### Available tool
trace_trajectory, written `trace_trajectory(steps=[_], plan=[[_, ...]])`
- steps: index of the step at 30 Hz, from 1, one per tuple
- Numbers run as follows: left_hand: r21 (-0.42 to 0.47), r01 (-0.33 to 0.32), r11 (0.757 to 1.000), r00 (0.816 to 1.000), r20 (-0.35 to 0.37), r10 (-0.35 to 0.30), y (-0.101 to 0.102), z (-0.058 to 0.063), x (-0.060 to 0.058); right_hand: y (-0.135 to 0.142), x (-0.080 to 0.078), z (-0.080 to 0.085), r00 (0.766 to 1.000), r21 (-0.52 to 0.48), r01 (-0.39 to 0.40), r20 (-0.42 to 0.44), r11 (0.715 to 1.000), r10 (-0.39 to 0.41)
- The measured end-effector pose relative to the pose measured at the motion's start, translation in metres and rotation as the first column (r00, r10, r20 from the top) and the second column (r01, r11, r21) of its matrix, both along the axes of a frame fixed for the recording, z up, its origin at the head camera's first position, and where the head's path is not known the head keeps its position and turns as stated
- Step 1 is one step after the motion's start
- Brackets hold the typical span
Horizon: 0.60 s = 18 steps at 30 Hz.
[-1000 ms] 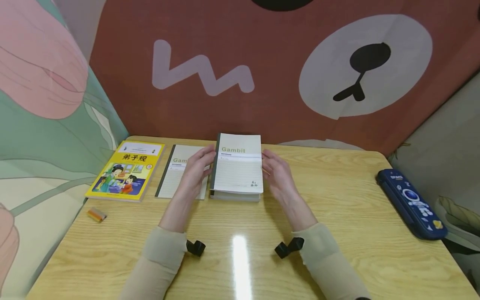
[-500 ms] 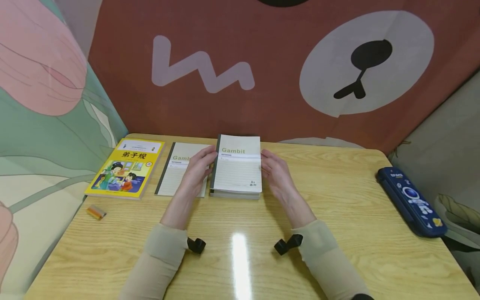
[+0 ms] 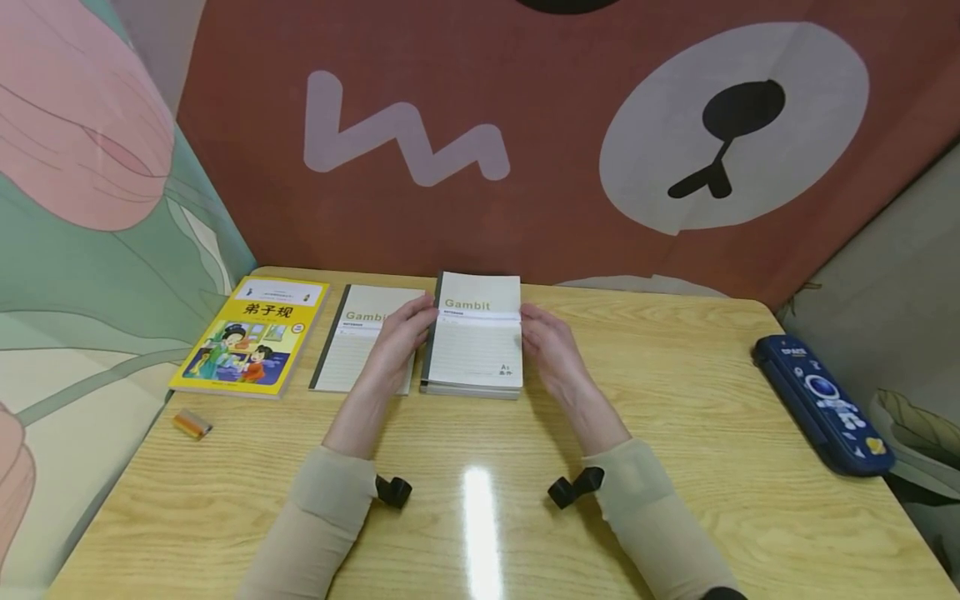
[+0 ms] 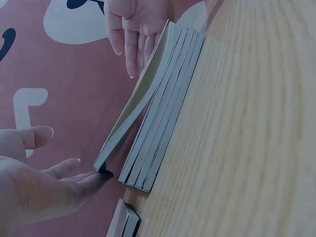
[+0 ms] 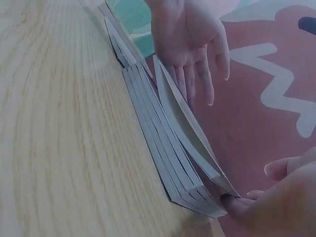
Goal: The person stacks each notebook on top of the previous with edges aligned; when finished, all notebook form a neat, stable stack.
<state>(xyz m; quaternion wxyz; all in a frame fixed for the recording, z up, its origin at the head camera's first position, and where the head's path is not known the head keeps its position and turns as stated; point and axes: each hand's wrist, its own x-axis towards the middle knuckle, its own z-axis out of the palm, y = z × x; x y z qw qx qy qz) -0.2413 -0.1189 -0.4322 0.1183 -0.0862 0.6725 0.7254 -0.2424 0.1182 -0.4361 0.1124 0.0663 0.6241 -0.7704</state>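
In the head view a pale Gambit notebook (image 3: pixel 480 346) with a dark spine lies over a stack of similar notebooks (image 4: pixel 155 128). Both wrist views show its two side edges raised off the stack, its middle sagging between them. My left hand (image 3: pixel 393 342) has its fingertips at the spine edge, fingers nearly straight and thumb held apart. Opposite it, my right hand (image 3: pixel 553 348) touches the other long edge with extended fingers. Another Gambit notebook (image 3: pixel 352 354) lies left of the stack, partly hidden behind my left hand.
A yellow picture-cover book (image 3: pixel 251 337) lies at the table's left, with a small orange-and-grey block (image 3: pixel 192 423) in front of it. Along the right edge rests a dark blue pencil case (image 3: pixel 823 406). A printed red-brown backdrop (image 3: pixel 540 225) rises behind the wooden table (image 3: pixel 675 383).
The top notebook has come down closer to the stack, its gap at the front narrowing, and it now sags in the middle. My left hand has edged slightly right.
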Motion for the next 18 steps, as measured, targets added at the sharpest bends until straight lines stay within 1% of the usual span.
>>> trace_trajectory(steps=[4,7,11,18], plan=[[-0.023,0.008,1.0,1.0,-0.005,-0.008,0.0009,0.0,0.0004,-0.0005,-0.001,-0.0022,1.0,0.041,-0.012,-0.015,0.999,0.012],[-0.038,0.027,0.999,1.0,-0.013,-0.027,0.0008,-0.0002,0.0012,-0.0014,-0.0015,-0.0036,1.0,0.071,-0.008,-0.022,0.997,0.01],[-0.058,0.05,0.997,0.998,-0.02,-0.051,0.0001,-0.0019,0.0014,-0.0021,-0.0014,-0.0053,0.999,0.113,-0.024,-0.019,0.993,0.027],[-0.089,0.049,0.995,0.998,-0.026,-0.051,0.0006,-0.0027,0.003,-0.0023,-0.0014,-0.0054,0.998,0.149,-0.06,-0.016,0.987,0.063]])
